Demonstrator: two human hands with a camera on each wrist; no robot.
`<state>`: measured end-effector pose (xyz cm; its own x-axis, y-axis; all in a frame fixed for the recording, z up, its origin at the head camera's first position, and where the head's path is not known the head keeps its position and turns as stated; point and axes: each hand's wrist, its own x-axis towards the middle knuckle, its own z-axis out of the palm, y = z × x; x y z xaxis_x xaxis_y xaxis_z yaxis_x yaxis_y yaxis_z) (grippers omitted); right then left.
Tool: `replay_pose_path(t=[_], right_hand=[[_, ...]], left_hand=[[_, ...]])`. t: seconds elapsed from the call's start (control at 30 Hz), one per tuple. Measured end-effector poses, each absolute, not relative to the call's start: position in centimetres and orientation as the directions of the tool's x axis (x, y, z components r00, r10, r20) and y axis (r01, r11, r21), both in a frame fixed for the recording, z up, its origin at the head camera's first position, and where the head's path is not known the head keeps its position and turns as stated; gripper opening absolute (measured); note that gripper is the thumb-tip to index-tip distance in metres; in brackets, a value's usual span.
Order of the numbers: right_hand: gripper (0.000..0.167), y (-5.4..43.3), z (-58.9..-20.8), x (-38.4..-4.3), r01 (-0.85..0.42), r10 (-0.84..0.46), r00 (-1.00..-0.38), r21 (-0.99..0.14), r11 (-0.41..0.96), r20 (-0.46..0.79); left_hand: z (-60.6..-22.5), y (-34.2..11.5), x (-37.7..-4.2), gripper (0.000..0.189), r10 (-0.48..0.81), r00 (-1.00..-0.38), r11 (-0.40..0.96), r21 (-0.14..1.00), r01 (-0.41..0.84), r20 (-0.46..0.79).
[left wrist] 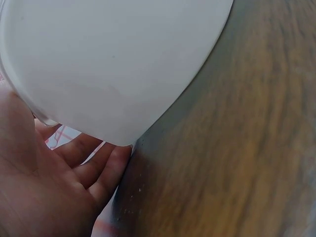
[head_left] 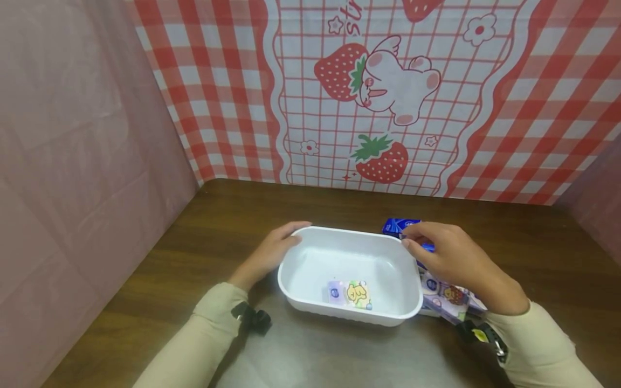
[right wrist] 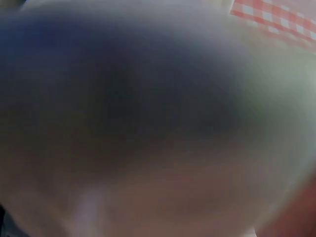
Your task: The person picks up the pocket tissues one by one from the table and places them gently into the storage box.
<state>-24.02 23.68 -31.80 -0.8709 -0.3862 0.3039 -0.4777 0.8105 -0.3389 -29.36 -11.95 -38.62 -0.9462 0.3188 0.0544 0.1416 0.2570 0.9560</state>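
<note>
A white plastic basin (head_left: pixel 349 320) with rounded corners stands on the table. Inside it lies a small tissue pack (head_left: pixel 350 295), purple and white with a yellow cartoon figure. My left hand (head_left: pixel 271 250) grips the basin's left end, thumb over the rim; in the left wrist view its fingers (left wrist: pixel 106 170) curl round the outside wall. At the far right corner of the basin, my right hand (head_left: pixel 451 253) has its thumb and fingers bent close to the rim, over blue packs (head_left: pixel 400 223). Whether it holds anything is hidden, and the right wrist view is blurred.
Several purple cartoon tissue packs (head_left: pixel 448 299) lie heaped against the basin's right side, partly beneath the right wrist. The brown wooden table (head_left: pixel 194 253) ends at a red-and-white checked cloth (head_left: pixel 228 97) behind. A pinkish curtain (head_left: pixel 82 161) hangs on the left.
</note>
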Motion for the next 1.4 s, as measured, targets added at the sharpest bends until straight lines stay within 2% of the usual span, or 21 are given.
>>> replay_pose_path(t=[0.9,1.4], right_hand=[[0.044,25.3,-31.7,-24.1,-0.334,-0.281,-0.940,-0.365,0.869,0.191],[0.044,26.3,-31.6,-24.4,-0.279,-0.241,-0.959,-0.363,0.889,0.148]], left_hand=[[-38.5,-11.9,-29.3,0.037,0.314,-0.947,0.263,0.953,0.150,0.063],[-38.5,-12.0,-29.3,0.038,0.318,-0.946,0.261,0.954,0.150,0.062]])
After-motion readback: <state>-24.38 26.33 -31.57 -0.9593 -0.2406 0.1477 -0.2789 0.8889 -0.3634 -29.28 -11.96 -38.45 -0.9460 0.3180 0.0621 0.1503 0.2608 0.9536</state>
